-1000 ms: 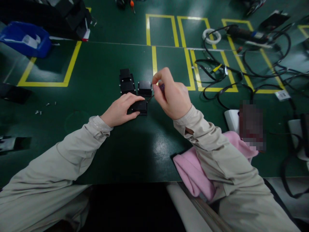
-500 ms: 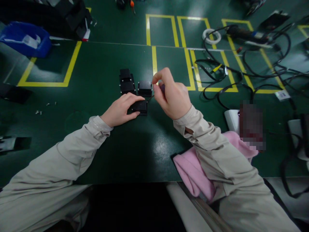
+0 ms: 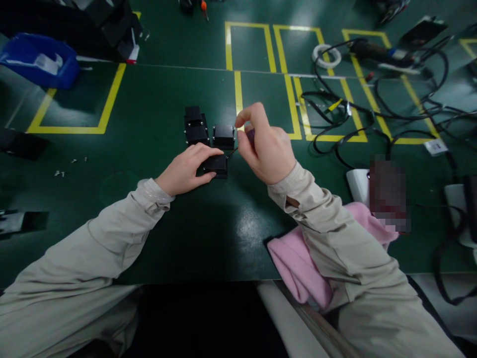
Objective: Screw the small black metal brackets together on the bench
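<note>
My left hand (image 3: 188,169) grips a small black block (image 3: 218,164) on the green table, thumb at its near edge and fingers along its far side. Above the table, just right of that block, my right hand (image 3: 266,144) is closed round the dark handle of a thin tool (image 3: 251,136). The tool's shaft slants down to the block's right edge, where a small screw shows. Behind the held block sits another black block (image 3: 224,135) with screws at its sides. More black blocks (image 3: 196,128) stand to its left, partly behind my left fingers.
A blue bin (image 3: 39,62) is at the far left, with a few small screws (image 3: 59,173) nearer me. Black cables (image 3: 324,107) and a white ring (image 3: 327,56) lie at the right. A pink cloth (image 3: 298,263) rests under my right forearm, beside a white object (image 3: 358,184).
</note>
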A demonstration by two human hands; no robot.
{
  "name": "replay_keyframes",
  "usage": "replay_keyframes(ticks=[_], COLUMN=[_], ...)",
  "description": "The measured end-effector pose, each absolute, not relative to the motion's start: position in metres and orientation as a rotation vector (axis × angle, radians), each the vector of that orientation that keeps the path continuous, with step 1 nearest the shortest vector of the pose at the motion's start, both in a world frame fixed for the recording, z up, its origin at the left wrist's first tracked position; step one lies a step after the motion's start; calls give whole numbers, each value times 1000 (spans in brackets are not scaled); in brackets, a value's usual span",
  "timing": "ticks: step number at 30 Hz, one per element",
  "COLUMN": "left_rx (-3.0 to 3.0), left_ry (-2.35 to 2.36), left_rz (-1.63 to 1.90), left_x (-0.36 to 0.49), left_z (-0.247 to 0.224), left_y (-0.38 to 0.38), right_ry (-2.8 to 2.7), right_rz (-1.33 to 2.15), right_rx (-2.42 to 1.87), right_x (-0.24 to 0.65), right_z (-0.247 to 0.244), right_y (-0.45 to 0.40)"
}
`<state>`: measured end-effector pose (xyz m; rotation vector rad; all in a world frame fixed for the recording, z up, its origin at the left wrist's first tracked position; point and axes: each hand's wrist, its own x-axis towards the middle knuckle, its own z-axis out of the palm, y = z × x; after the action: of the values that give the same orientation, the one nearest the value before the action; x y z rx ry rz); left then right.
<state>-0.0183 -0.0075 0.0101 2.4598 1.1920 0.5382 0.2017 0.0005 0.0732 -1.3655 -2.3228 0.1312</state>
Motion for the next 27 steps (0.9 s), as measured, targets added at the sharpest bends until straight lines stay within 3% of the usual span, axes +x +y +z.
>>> replay_keyframes(ticks=[27], left_rx=[2483], left_ry=[1188], left_rz=[540], left_x=[-18], left_z=[11], left_y=[-8], right_ry=[-2344], right_rz=[129], right_rx=[-1352], right_x=[202], right_z=[74], right_y=[1])
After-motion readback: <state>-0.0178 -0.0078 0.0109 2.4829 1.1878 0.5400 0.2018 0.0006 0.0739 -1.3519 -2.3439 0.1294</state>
